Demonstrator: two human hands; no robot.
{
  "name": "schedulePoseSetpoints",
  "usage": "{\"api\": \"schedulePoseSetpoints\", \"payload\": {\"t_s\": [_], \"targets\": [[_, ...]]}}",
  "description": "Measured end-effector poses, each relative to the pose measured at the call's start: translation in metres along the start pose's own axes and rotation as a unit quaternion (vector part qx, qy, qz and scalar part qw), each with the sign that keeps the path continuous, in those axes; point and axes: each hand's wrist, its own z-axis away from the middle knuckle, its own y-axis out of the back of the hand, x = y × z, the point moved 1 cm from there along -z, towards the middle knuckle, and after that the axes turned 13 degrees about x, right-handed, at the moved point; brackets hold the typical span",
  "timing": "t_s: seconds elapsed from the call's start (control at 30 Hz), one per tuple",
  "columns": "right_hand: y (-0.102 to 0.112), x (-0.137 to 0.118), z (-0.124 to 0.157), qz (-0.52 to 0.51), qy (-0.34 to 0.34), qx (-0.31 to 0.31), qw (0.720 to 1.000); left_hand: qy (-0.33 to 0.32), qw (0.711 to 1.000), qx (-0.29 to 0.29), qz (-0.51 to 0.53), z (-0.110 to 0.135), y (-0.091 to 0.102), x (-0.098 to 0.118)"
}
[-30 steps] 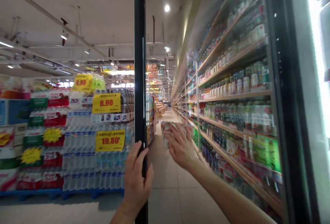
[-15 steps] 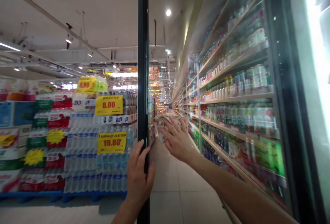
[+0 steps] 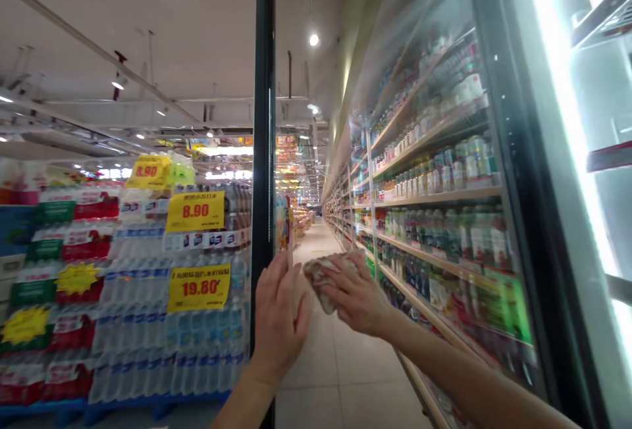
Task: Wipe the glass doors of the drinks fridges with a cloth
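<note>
A glass door with a black frame [image 3: 264,120] stands ajar before me, seen with its free edge to the left. My right hand [image 3: 363,301] presses a crumpled, patterned cloth [image 3: 323,274] against the glass, fingers spread over it. Along the black edge rests my left hand [image 3: 279,317], its fingers stretched upward and its thumb apart; it holds nothing. Part of the cloth is hidden under the right fingers.
Drinks shelves [image 3: 434,195] show through or in the glass at right. A lit fridge interior [image 3: 607,113] lies at far right. Stacked bottled water [image 3: 138,314] with yellow price signs [image 3: 195,210] stands at left on blue pallets [image 3: 118,409]. Tiled floor [image 3: 316,350] runs below.
The cloth and my right hand have moved lower on the glass. My left hand has shifted slightly right against the frame. The view has turned a little right, showing more fridge interior.
</note>
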Motion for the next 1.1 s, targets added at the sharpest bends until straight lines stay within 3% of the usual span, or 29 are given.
{"api": "schedulePoseSetpoints", "payload": {"t_s": [0.07, 0.13, 0.2, 0.27, 0.37, 0.43, 0.47, 0.53, 0.6, 0.63, 0.73, 0.8, 0.83, 0.93, 0.97, 1.0, 1.03, 1.1], "targets": [[0.011, 0.026, 0.018, 0.071, -0.093, 0.050, 0.992, -0.020, 1.000, -0.005, -0.009, -0.004, -0.009, 0.006], [0.022, 0.051, 0.029, 0.155, -0.207, 0.132, 0.957, -0.036, 0.999, -0.014, -0.031, -0.006, -0.021, 0.010], [0.028, 0.061, 0.034, 0.199, -0.263, 0.177, 0.927, -0.043, 0.996, -0.032, -0.066, -0.005, -0.034, 0.012], [0.029, 0.053, 0.038, 0.178, -0.214, 0.141, 0.950, -0.039, 0.993, -0.047, -0.105, -0.001, -0.048, 0.012], [0.028, 0.038, 0.048, 0.093, -0.067, 0.047, 0.992, -0.033, 0.987, -0.050, -0.148, 0.005, -0.061, 0.010], [0.033, 0.049, 0.059, 0.112, -0.102, 0.062, 0.987, -0.040, 0.986, -0.051, -0.156, 0.008, -0.064, 0.008], [0.038, 0.060, 0.065, 0.147, -0.165, 0.097, 0.970, -0.044, 0.986, -0.049, -0.155, 0.008, -0.065, 0.007], [0.048, 0.082, 0.078, 0.222, -0.298, 0.171, 0.913, -0.044, 0.987, -0.046, -0.145, 0.009, -0.064, 0.006], [0.054, 0.092, 0.091, 0.257, -0.360, 0.200, 0.874, -0.037, 0.989, -0.046, -0.137, 0.009, -0.064, 0.005], [0.055, 0.092, 0.096, 0.254, -0.352, 0.190, 0.881, -0.035, 0.989, -0.046, -0.135, 0.009, -0.064, 0.005], [0.055, 0.085, 0.112, 0.203, -0.246, 0.111, 0.941, -0.036, 0.989, -0.048, -0.137, 0.009, -0.064, 0.004], [0.059, 0.093, 0.127, 0.198, -0.240, 0.107, 0.944, -0.038, 0.988, -0.051, -0.142, 0.009, -0.064, 0.004], [0.064, 0.101, 0.137, 0.215, -0.280, 0.133, 0.926, -0.038, 0.987, -0.054, -0.144, 0.009, -0.064, 0.004], [0.078, 0.128, 0.161, 0.277, -0.429, 0.243, 0.825, -0.042, 0.987, -0.051, -0.148, 0.010, -0.064, 0.004], [0.079, 0.130, 0.165, 0.284, -0.449, 0.258, 0.807, -0.044, 0.986, -0.050, -0.150, 0.010, -0.064, 0.005], [0.078, 0.127, 0.166, 0.282, -0.448, 0.258, 0.809, -0.046, 0.986, -0.048, -0.151, 0.010, -0.064, 0.005], [0.075, 0.119, 0.164, 0.270, -0.425, 0.238, 0.830, -0.049, 0.986, -0.046, -0.152, 0.010, -0.064, 0.005], [0.065, 0.094, 0.153, 0.222, -0.330, 0.165, 0.902, -0.054, 0.986, -0.045, -0.154, 0.009, -0.064, 0.004]]}}
